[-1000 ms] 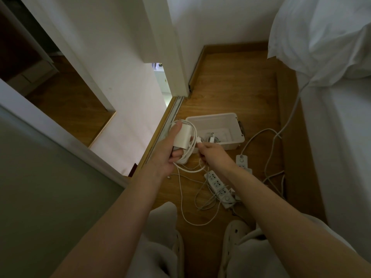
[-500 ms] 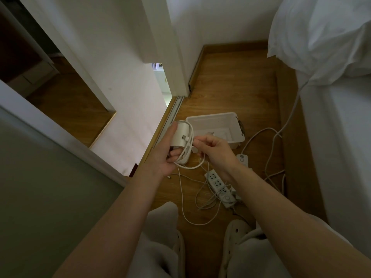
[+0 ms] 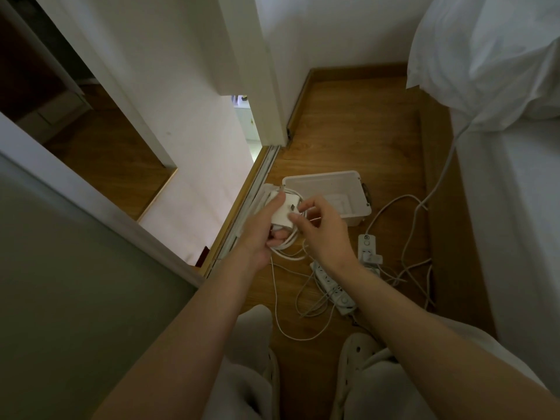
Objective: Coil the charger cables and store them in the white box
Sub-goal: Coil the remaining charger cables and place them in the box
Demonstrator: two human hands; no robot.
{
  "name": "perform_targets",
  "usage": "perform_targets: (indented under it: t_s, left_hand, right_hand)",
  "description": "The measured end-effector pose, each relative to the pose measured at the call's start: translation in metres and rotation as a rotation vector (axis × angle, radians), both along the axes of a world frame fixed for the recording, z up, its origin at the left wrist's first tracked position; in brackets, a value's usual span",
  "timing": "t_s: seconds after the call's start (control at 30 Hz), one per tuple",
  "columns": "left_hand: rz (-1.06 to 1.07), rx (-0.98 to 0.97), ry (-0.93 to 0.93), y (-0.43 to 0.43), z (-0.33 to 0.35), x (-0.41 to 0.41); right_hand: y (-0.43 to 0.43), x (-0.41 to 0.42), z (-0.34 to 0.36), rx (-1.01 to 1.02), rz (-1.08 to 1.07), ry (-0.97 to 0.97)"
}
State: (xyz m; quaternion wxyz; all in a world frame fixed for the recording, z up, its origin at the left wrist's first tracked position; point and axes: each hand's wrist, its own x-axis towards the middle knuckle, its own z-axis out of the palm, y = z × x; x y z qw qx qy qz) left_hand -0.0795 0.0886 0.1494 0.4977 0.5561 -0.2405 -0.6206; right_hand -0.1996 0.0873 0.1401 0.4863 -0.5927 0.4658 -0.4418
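My left hand (image 3: 260, 231) grips a white charger brick (image 3: 285, 212) with its white cable (image 3: 283, 247) looped around it, held just in front of the white box (image 3: 348, 183). My right hand (image 3: 324, 231) is beside it, thumb and fingers pinching the cable near the brick's plug end. The box stands open on the wooden floor; something white lies inside, partly hidden by my hands. More white cable (image 3: 278, 298) trails from the coil down across the floor toward my feet.
Two white power strips (image 3: 336, 287) (image 3: 367, 247) lie right of my hands amid tangled cables (image 3: 403, 237) running up to the bed (image 3: 515, 207). A sliding door track (image 3: 254, 201) and wall are on the left. My slippered feet (image 3: 357, 347) stand below.
My right hand has moved left from the cable's far side onto the brick. The coil around the brick has tightened, and both hands have drifted slightly toward the box.
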Motion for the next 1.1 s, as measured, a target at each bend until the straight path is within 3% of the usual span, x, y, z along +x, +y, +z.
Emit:
perform_targets:
  t_s: [0.2,0.27,0.4,0.67,0.83,1.0,1.1]
  left_hand:
    - [0.064,0.013,-0.113,-0.003,-0.004,-0.001]
    - [0.109,0.022,-0.175,-0.005,-0.008,0.003]
    - [0.131,0.045,-0.223,-0.008,-0.013,0.013]
    - [0.109,-0.084,0.046,-0.011,-0.003,0.011]
    - [0.135,-0.102,0.084,-0.010,0.000,0.009]
    - [0.094,-0.120,0.076,-0.008,0.007,0.003]
    - [0.090,-0.099,0.065,-0.006,0.012,-0.003]
  right_hand:
    - [0.002,0.001,0.010,-0.094,-0.101,0.045]
    - [0.006,0.002,0.017,-0.069,-0.053,-0.063]
    - [0.016,0.006,0.024,-0.105,0.078,-0.062]
    - [-0.004,-0.002,0.032,-0.012,-0.091,-0.154]
    - [-0.013,-0.008,0.026,0.130,-0.094,-0.043]
    - [-0.025,-0.016,0.015,0.262,-0.120,-0.166]
    - [-0.026,-0.016,0.007,0.250,-0.115,-0.078]
